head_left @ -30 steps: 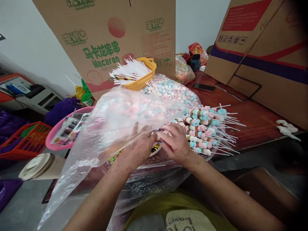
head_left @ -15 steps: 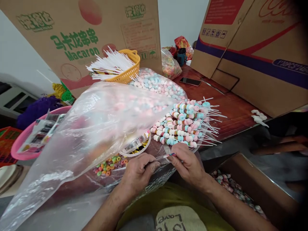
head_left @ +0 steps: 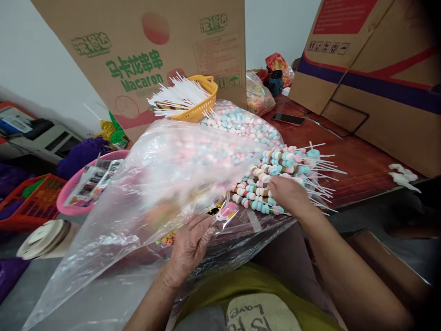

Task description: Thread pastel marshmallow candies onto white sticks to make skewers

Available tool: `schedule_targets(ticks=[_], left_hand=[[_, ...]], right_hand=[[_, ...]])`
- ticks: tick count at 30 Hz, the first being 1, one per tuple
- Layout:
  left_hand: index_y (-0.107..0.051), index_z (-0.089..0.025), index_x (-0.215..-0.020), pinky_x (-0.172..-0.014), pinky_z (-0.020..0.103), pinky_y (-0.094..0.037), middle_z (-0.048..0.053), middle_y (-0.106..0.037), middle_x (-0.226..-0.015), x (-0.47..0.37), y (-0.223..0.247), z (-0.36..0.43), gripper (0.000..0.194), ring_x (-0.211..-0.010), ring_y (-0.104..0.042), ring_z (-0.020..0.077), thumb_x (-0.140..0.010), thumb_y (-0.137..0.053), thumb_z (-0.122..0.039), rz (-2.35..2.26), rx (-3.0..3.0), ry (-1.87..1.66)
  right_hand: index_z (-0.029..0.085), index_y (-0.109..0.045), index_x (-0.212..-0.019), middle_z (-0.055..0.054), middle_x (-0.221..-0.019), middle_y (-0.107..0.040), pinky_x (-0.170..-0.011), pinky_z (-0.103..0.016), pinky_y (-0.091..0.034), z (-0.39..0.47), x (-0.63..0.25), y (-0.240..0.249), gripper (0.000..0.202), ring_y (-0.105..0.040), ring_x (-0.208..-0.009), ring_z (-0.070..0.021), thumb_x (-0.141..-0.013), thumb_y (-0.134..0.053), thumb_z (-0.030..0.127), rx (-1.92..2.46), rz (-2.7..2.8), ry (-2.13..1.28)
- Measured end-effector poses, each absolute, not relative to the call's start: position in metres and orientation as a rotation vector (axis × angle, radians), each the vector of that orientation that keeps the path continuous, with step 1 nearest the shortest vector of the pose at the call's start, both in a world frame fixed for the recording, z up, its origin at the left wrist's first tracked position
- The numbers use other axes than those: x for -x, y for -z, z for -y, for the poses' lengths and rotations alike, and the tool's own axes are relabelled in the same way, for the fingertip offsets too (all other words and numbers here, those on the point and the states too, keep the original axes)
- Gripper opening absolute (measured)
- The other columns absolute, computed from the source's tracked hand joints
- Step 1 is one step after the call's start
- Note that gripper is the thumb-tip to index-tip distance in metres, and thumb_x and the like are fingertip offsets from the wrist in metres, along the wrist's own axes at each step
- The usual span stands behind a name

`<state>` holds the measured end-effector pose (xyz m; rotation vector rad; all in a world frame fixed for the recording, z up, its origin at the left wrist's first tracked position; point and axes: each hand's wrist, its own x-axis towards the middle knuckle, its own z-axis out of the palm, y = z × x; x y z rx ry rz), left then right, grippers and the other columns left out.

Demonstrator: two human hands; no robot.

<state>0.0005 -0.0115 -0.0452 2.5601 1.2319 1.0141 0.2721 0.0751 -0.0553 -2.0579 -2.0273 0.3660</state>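
The left hand (head_left: 189,243) was closed in a pinch on a printed clear packet (head_left: 228,211), just left of the heaped skewers (head_left: 257,189). The right hand (head_left: 291,195) was placed over the heap, its fingers curled; whether anything was gripped could not be told. The packet was judged light, flexible and slippery, best held by its edge; the skewers, light and soft-beaded, by their bare sticks (head_left: 327,172).

The left cardboard box (head_left: 120,23) reads "马卡龙串串" and "Macaron" in green; it and the right cardboard box (head_left: 386,50) carry umbrella signs. The olive clothing (head_left: 263,312) reads "Love".
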Motion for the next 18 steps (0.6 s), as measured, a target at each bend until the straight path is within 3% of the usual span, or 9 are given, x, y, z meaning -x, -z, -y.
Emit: schedule_targets(ticks=[2, 4, 7, 12, 18], left_hand=[[-0.058, -0.019, -0.110, -0.079, 0.031, -0.050, 0.009, -0.068, -0.099, 0.006, 0.044, 0.010, 0.026, -0.090, -0.064, 0.0159, -0.090, -0.041, -0.020, -1.210, -2.561, -0.989], [-0.057, -0.019, -0.110, -0.082, 0.031, -0.050, 0.009, -0.068, -0.099, 0.009, 0.044, 0.006, 0.025, -0.092, -0.063, 0.0162, -0.090, -0.042, -0.020, -1.182, -2.598, -0.975], [-0.055, -0.020, -0.113, -0.082, 0.028, -0.050, 0.008, -0.067, -0.098, 0.006, 0.043, -0.001, 0.026, -0.092, -0.063, 0.0150, -0.089, -0.044, -0.018, -1.105, -2.647, -0.954], [-0.052, -0.020, -0.115, -0.080, 0.023, -0.050, 0.008, -0.065, -0.100, 0.003, 0.040, -0.004, 0.028, -0.093, -0.061, 0.0135, -0.088, -0.046, -0.016, -1.058, -2.666, -0.933], [-0.055, -0.017, -0.112, -0.076, 0.028, -0.049, 0.009, -0.065, -0.100, 0.002, 0.033, -0.004, 0.025, -0.088, -0.060, 0.0162, -0.090, -0.042, -0.019, -1.064, -2.752, -0.691]], right_hand=[[0.017, -0.062, -0.085, -0.007, -0.074, -0.064, -0.063, -0.029, -0.044, -0.051, -0.293, 0.048, 0.026, -0.059, -0.068, -0.0179, -0.088, -0.040, 0.031, 1.921, 2.021, -0.323], [0.020, -0.062, -0.090, -0.003, -0.073, -0.065, -0.059, -0.027, -0.046, -0.027, -0.311, 0.041, 0.024, -0.059, -0.064, -0.0161, -0.088, -0.042, 0.033, 1.520, 2.007, -0.236], [0.024, -0.062, -0.099, -0.004, -0.085, -0.068, -0.065, -0.027, -0.049, -0.001, -0.326, 0.034, 0.019, -0.063, -0.073, -0.0172, -0.086, -0.049, 0.023, 1.147, 2.077, -0.062], [0.026, -0.065, -0.099, -0.004, -0.082, -0.069, -0.062, -0.029, -0.047, 0.010, -0.331, 0.025, 0.027, -0.062, -0.071, -0.0180, -0.083, -0.046, 0.015, 1.090, 2.264, 0.245], [0.027, -0.069, -0.087, -0.003, -0.073, -0.068, -0.056, -0.026, -0.043, 0.007, -0.332, 0.024, 0.025, -0.059, -0.064, -0.0151, -0.082, -0.046, 0.019, 1.097, 2.308, 0.078]])
